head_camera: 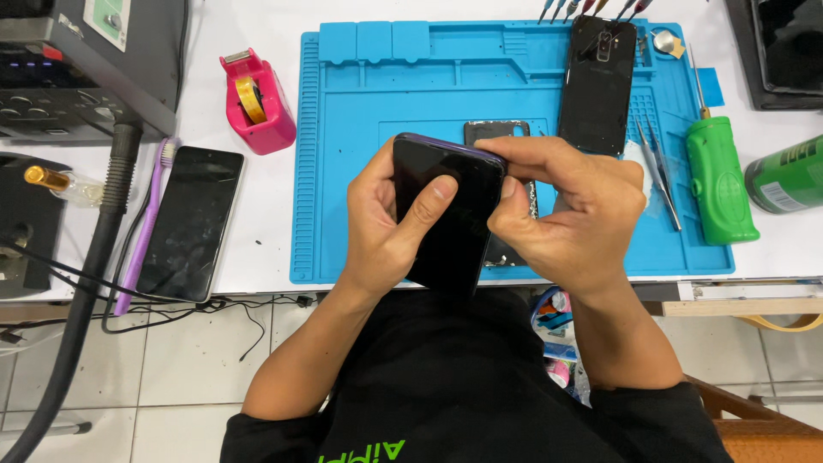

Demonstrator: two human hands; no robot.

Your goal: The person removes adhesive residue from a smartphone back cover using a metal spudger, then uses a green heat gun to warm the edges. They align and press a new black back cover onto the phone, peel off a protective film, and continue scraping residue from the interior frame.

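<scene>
From the head camera, the left hand (386,227) grips a dark smartphone (446,214) from its left side, thumb pressed flat on the screen, while the right hand (570,206) pinches the phone's upper right edge. The phone is held above the near edge of a blue work mat (360,249), where a second black phone (597,86), tweezers (658,176) and a green screwdriver (718,176) lie; a pink tape dispenser (257,103) stands left of the mat.
</scene>
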